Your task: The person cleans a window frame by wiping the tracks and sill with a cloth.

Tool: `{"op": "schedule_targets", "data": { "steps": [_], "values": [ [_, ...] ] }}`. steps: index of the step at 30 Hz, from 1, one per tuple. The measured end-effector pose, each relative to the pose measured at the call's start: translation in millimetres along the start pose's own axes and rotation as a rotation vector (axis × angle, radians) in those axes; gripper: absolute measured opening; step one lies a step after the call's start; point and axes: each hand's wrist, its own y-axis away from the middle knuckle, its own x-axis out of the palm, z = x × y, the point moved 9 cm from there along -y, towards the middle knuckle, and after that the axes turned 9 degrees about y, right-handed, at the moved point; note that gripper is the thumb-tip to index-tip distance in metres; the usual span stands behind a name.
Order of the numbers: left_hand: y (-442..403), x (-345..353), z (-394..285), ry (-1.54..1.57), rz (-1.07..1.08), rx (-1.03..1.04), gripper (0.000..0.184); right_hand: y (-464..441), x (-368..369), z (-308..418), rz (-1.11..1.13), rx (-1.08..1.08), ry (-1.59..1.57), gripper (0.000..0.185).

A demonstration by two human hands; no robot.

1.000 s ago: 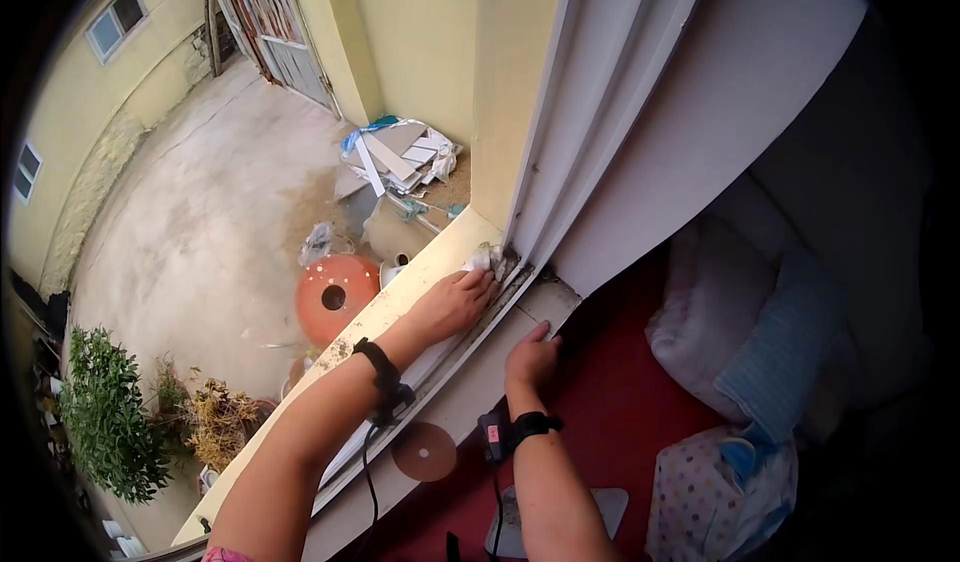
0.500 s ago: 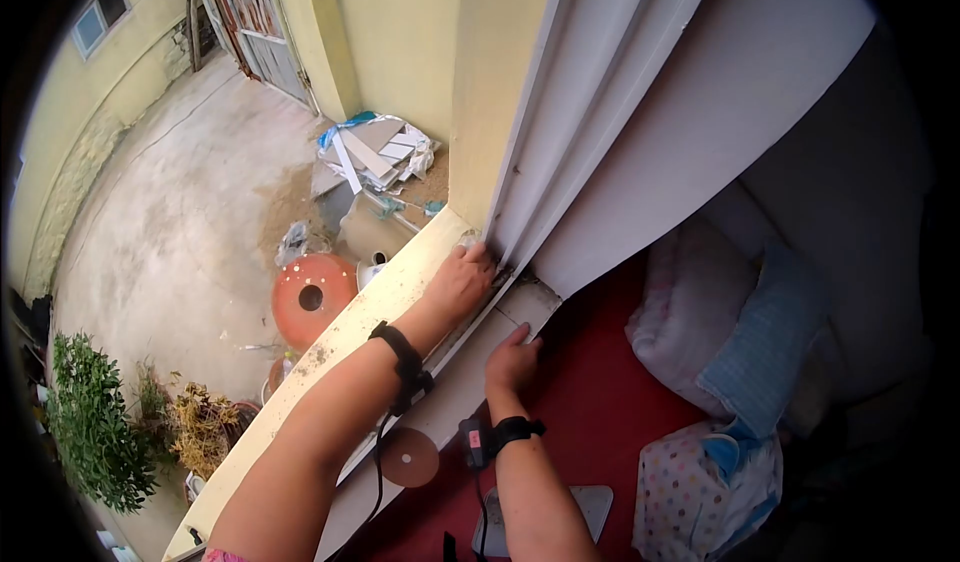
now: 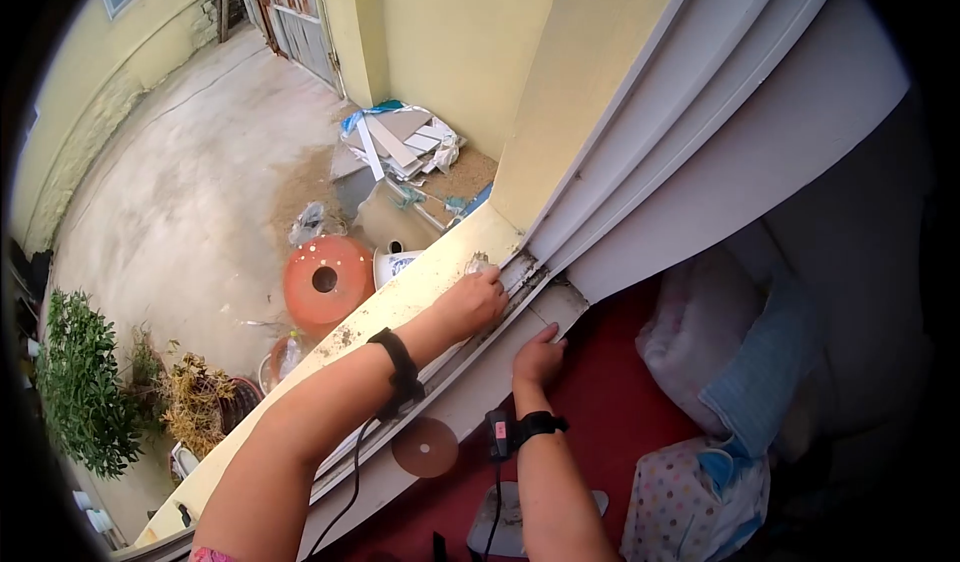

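Bracing, perhaps, at the sill (image 3: 480,377), the right hand (image 3: 538,360) is hiding its grip; the left hand (image 3: 474,304) is clutching a wad (image 3: 477,261).

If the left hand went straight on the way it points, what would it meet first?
The left hand would likely meet the dirty end of the window track first, then the white upright frame; depth is unclear.
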Motion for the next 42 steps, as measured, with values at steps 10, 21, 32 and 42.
{"op": "schedule_targets", "data": {
  "steps": [10, 21, 32, 42],
  "values": [
    [100, -109, 72, -0.112, 0.013, -0.265, 0.021, -6, 5, -4, -0.043, -0.013, -0.002, 0.061],
    [259, -138, 60, -0.321, 0.211, -0.549, 0.019, -7, 4, -3, -0.041, -0.019, 0.003, 0.062],
    [341, -87, -88, 0.506, 0.453, -0.601, 0.025, -7, 5, -2, -0.018, -0.034, 0.024, 0.064],
    [334, -69, -104, 0.303, 0.514, -0.323, 0.018, -6, 3, -2, -0.003, -0.016, 0.02, 0.063]
  ]
}}
